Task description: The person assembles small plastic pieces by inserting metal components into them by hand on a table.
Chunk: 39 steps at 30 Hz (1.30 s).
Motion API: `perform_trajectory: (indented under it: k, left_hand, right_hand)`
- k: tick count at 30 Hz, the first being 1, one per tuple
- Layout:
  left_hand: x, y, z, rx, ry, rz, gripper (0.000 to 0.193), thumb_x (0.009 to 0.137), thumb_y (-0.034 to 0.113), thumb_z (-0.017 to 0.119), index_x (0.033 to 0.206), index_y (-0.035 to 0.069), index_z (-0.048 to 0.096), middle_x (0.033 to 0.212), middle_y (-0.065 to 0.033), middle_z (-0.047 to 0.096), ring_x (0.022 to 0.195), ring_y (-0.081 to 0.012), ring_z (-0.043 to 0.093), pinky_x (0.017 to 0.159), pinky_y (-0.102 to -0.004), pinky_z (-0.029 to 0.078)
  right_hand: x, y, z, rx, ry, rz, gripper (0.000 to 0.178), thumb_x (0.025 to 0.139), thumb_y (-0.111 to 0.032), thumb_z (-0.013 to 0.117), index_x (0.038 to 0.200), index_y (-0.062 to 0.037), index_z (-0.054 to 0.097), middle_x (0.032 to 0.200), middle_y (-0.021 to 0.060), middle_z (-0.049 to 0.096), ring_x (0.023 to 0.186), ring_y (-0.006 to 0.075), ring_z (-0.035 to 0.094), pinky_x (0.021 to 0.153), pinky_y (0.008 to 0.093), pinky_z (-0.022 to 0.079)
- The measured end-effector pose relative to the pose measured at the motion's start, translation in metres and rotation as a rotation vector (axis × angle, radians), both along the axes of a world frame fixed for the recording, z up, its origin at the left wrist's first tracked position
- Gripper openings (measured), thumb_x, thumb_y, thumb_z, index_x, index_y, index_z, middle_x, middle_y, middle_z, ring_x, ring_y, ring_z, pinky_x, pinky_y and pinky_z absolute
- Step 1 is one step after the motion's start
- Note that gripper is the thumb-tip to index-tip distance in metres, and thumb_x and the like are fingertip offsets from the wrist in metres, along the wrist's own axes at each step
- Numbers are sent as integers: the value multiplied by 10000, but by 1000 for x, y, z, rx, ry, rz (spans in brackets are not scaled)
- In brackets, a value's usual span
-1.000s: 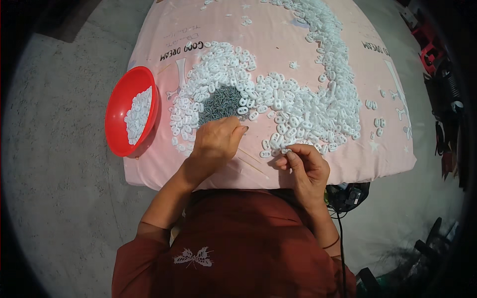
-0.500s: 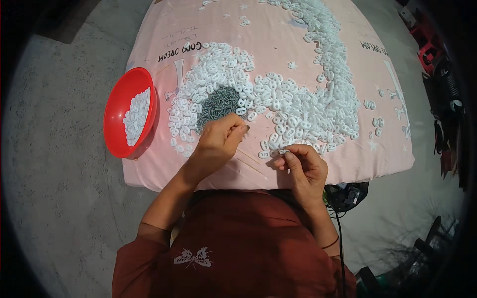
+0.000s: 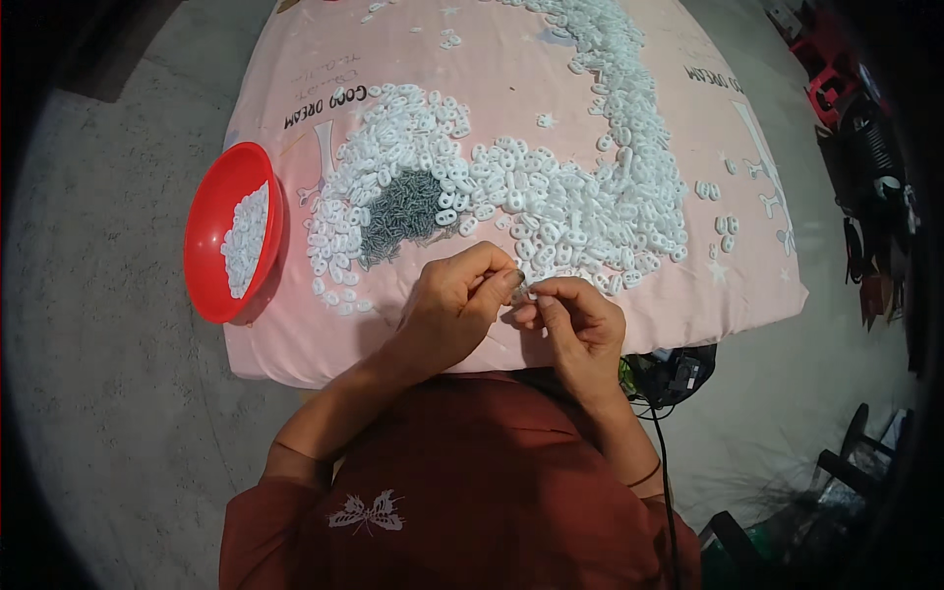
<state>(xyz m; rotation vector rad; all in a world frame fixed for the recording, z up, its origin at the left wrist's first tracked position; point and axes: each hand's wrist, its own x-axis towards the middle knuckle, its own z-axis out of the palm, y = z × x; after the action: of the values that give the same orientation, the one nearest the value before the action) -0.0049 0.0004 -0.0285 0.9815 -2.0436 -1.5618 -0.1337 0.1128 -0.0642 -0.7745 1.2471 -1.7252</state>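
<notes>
Right hand point(image 3: 587, 329) in closed pinch around small white piece point(image 3: 532, 294)

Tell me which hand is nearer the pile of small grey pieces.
Left. The left hand is just below and right of the grey pile; the right hand is farther off, beyond the left one.

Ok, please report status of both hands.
Left hand, right hand: pinched, close together. Small white piece in right grip. Red round bowl off left, clear of hands.
</notes>
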Motion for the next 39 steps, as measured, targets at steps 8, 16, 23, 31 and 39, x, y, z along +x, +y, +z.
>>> perform_trajectory:
  k: [8,16,23,31,39]
  left_hand:
    - [-11,12,9,-157,39,-22,122,958,99,561,902,-6,588,698,-96,625,598,-147,634,547,-293,485]
    - [-8,10,16,-238,22,-77,108,953,85,552,907,-8,585,737,-102,639,628,-183,664,576,-305,514]
    - [-4,10,15,-278,-3,-108,85,931,51,525,913,-15,575,750,-123,633,683,-241,656,623,-342,510]
    - [0,11,8,-279,14,-102,61,940,15,543,960,-11,595,758,-53,609,638,-88,563,562,-238,464]
    - [1,7,12,-271,8,-146,72,913,0,548,966,-12,595,774,-56,616,658,-98,578,591,-247,474]
  right_hand:
    - [-4,1,8,-11,49,32,85,918,42,607,993,64,639,847,82,683,781,103,657,691,216,525]
    - [-2,-1,5,8,30,0,68,930,21,606,976,62,636,851,78,687,748,101,660,668,219,532]
    - [-1,-1,4,23,58,3,67,944,9,589,963,55,633,839,78,684,733,97,658,654,215,526]
    - [-1,-2,5,19,151,5,56,939,16,587,944,51,630,808,72,674,717,91,648,636,215,514]
    - [-1,-2,3,8,149,-2,54,936,14,590,936,45,634,792,70,668,705,97,651,629,217,513]
